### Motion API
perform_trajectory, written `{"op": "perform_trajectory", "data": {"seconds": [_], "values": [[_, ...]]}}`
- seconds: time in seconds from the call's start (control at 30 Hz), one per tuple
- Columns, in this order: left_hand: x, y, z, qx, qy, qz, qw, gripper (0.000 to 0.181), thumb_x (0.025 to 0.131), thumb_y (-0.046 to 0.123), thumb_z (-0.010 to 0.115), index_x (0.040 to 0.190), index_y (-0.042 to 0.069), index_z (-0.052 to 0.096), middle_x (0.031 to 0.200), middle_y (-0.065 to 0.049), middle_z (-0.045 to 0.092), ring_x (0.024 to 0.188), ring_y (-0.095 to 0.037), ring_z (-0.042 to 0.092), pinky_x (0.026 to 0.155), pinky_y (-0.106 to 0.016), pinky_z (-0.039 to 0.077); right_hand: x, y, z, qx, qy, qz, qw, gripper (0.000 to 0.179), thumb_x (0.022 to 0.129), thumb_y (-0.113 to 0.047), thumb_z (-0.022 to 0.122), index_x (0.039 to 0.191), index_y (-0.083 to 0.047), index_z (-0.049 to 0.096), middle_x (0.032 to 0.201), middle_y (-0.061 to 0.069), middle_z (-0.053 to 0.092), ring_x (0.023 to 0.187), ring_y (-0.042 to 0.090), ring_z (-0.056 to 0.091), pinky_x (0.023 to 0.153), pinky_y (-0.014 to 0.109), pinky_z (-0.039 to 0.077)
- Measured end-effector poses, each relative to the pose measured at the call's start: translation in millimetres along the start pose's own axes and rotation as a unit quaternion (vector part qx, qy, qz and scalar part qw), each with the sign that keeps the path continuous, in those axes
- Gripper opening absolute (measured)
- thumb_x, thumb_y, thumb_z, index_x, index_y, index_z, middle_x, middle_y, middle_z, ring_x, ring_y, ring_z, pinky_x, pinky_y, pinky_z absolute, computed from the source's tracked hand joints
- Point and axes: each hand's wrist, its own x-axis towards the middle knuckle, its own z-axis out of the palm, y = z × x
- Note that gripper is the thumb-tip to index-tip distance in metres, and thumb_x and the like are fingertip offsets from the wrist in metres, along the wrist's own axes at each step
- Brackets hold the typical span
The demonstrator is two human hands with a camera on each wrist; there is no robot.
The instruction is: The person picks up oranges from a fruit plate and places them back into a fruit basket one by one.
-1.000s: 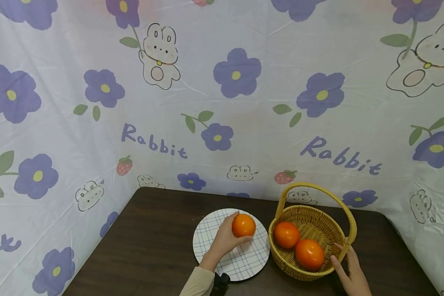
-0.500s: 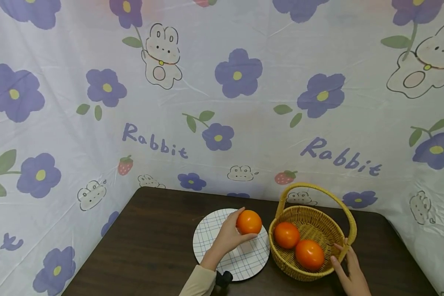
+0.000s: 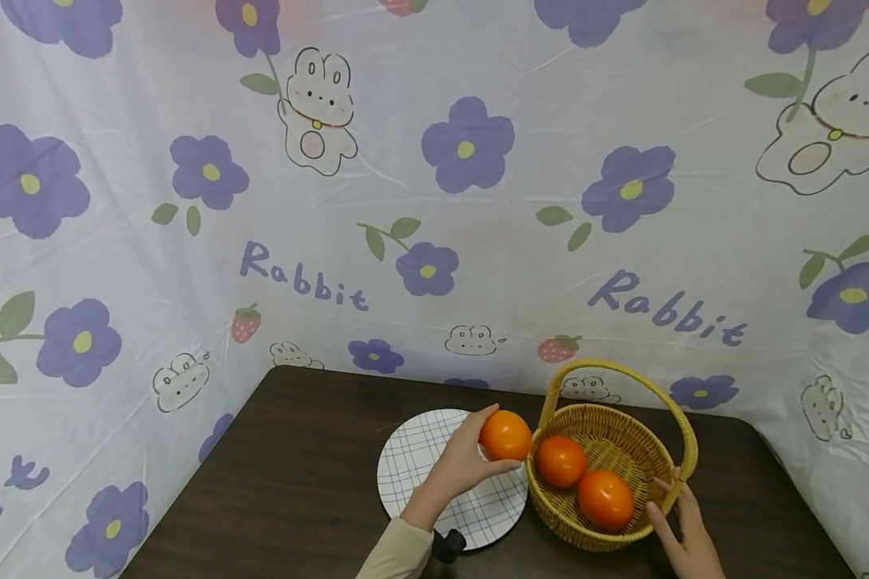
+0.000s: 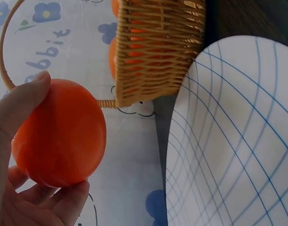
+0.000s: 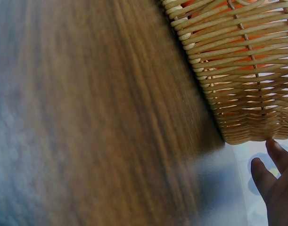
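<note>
My left hand (image 3: 467,462) pinches a smooth, round orange fruit (image 3: 505,436) between thumb and fingers, over the right part of a white plate (image 3: 423,474) with blue grid lines. In the left wrist view the held fruit (image 4: 63,134) shows glossy orange-red, in front of the basket and beside the plate. My right hand (image 3: 688,527) holds the right rim of a yellow wicker basket (image 3: 586,540) at the foot of its handle, fingers and thumb on either side. Two similar fruits, one (image 3: 561,461) behind the other (image 3: 606,499), lie in the basket's left half.
A dark brown wooden table (image 3: 297,474) bears the plate and, to its right, the basket, whose tall arched handle (image 3: 608,366) rises above it. Behind hangs a white cloth (image 3: 507,249) printed with purple flowers and rabbits. A black device (image 3: 449,545) sits at my left wrist.
My left hand has carried the fruit to the right, from over the plate's middle to close by the basket's left rim. The right hand and the basket have stayed in place.
</note>
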Motion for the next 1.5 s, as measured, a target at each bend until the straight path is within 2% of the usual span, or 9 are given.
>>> {"op": "perform_trajectory", "data": {"seconds": [0.33,0.57,0.7,0.93,1.17,1.3,1.5], "values": [[0.8,16.5,2.9,0.003,-0.023,0.018,0.9996,0.086,0.073,0.041,0.077,0.143,0.017,0.034,0.139,0.000,0.041,0.118,-0.016,0.048,0.096,-0.034,0.045,1.5,1.3,-0.5,-0.004,-0.007,0.002,1.0000,0.062,0.099,-0.038,0.040,0.144,0.000,0.022,0.154,0.020,-0.004,0.135,0.048,0.010,0.090,0.066,0.029],[0.6,22.4,9.1,0.003,-0.041,0.029,0.9987,0.086,0.072,0.053,0.072,0.143,0.023,0.033,0.140,0.001,0.041,0.119,-0.014,0.048,0.095,-0.033,0.044,-0.6,0.1,-1.2,-0.002,-0.007,0.013,0.9999,0.061,0.098,-0.039,0.041,0.143,-0.001,0.025,0.154,0.018,-0.007,0.136,0.048,0.009,0.091,0.067,0.027],[0.1,26.0,11.5,0.000,-0.049,0.034,0.9982,0.086,0.073,0.054,0.071,0.143,0.023,0.033,0.141,0.000,0.040,0.120,-0.015,0.048,0.095,-0.033,0.045,-1.0,-0.5,-0.9,0.001,-0.005,0.010,0.9999,0.060,0.099,-0.038,0.041,0.143,-0.001,0.026,0.154,0.019,-0.006,0.136,0.047,0.007,0.091,0.068,0.027],[2.7,29.5,19.4,0.001,-0.055,0.046,0.9974,0.086,0.074,0.054,0.070,0.143,0.017,0.034,0.138,0.000,0.043,0.117,-0.012,0.049,0.094,-0.029,0.045,-1.0,-1.1,-0.6,0.005,-0.004,0.007,1.0000,0.059,0.099,-0.038,0.041,0.142,-0.001,0.027,0.154,0.019,-0.007,0.138,0.044,0.003,0.092,0.068,0.026],[3.5,33.1,27.4,-0.002,-0.066,0.049,0.9966,0.084,0.074,0.054,0.070,0.142,0.023,0.034,0.136,0.002,0.044,0.115,-0.011,0.050,0.092,-0.029,0.046,-0.9,0.5,-1.1,0.006,-0.005,-0.001,1.0000,0.058,0.099,-0.036,0.041,0.143,-0.001,0.026,0.154,0.017,-0.006,0.138,0.044,0.004,0.091,0.068,0.025],[3.3,36.9,30.2,0.001,-0.076,0.049,0.9959,0.084,0.074,0.055,0.070,0.142,0.021,0.034,0.136,0.002,0.044,0.115,-0.011,0.050,0.092,-0.029,0.046,-0.9,-0.3,-1.5,0.009,-0.003,-0.003,1.0000,0.059,0.099,-0.036,0.041,0.144,-0.002,0.025,0.154,0.018,-0.004,0.138,0.044,0.004,0.091,0.068,0.026],[3.4,37.5,36.9,0.005,-0.079,0.066,0.9947,0.084,0.073,0.053,0.071,0.142,0.021,0.035,0.134,0.002,0.045,0.114,-0.010,0.051,0.091,-0.027,0.046,-1.1,-0.8,-0.5,0.006,0.003,-0.005,1.0000,0.057,0.099,-0.035,0.042,0.143,-0.002,0.026,0.154,0.018,-0.004,0.137,0.045,0.007,0.091,0.067,0.027]]}}
